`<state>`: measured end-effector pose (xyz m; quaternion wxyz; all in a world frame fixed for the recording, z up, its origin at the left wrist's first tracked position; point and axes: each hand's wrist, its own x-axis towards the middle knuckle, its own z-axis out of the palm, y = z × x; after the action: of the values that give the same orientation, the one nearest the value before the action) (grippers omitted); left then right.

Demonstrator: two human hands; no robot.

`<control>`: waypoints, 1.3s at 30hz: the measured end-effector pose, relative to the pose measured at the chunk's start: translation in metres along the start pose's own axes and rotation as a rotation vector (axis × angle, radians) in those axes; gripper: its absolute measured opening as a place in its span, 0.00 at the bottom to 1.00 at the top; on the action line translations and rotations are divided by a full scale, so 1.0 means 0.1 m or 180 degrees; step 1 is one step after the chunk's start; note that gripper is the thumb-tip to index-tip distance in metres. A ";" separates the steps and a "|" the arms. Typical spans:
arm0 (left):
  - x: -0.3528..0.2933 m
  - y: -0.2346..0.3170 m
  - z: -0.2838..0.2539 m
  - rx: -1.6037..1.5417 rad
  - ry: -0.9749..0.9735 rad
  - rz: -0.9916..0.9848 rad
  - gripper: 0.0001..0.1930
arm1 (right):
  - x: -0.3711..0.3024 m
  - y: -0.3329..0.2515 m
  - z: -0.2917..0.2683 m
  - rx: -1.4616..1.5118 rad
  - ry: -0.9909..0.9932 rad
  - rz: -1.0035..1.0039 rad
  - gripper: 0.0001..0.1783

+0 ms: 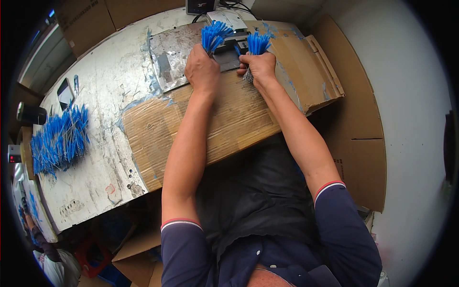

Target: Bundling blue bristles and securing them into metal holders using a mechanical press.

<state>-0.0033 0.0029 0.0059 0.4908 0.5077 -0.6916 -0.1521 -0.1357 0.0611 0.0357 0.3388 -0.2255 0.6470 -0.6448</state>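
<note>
My left hand (202,69) is closed round a bundle of blue-sleeved wires (215,36), whose blue ends fan out above the fist. A second bundle of blue-sleeved wires (258,44) stands upright in my right hand (262,67), its fingers wrapped round it. Thin grey wire ends (247,75) hang below the right hand. Between the hands sits a small dark device (233,45) on a metal plate (179,52); my hands partly hide it. One short blue piece beside the right thumb may be a single wire; I cannot tell whether it is held.
A large pile of blue-sleeved wires (60,138) lies on the left of the worn white table (107,138). Near it are a phone (65,94) and a black cylinder (31,114). Taped cardboard (229,119) covers the table before me. Another person (57,263) is at lower left.
</note>
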 end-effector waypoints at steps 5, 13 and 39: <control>0.02 -0.03 0.02 0.0026 0.0204 0.0231 0.06 | 0.01 0.02 0.08 -0.0215 0.0247 -0.0140 0.07; 0.01 -0.03 0.01 0.0104 -0.0018 0.0404 0.06 | -0.02 -0.02 -0.07 0.0390 -0.0207 0.0115 0.06; -0.03 0.01 0.00 0.0491 -0.0422 0.0597 0.07 | -0.05 -0.05 -0.19 0.0396 -0.0396 0.0399 0.05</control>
<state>-0.0042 0.0058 0.0049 0.4155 0.4659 -0.7766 -0.0850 -0.1468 0.0776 0.0404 0.4313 -0.2028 0.5962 -0.6460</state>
